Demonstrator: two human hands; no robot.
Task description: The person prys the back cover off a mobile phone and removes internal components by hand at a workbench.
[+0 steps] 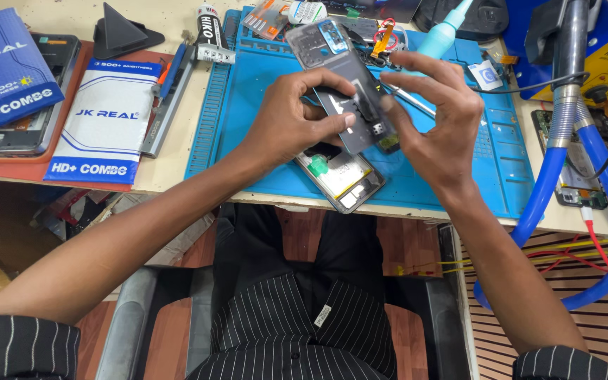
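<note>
Above blue mat (459, 176) | phone back cover (350, 84) between hands | left hand (293, 119), right hand (434, 119) both gripping it

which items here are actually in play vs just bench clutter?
In play:
left hand and right hand, both gripping the grey phone back cover
opened phone body on the blue silicone mat

Lying about:
blue-and-white boxes
black wedge stand
blue hose

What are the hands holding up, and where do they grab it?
A phone back cover. The left hand pinches its lower left edge; the right hand has its fingers on the lower right edge.
</note>
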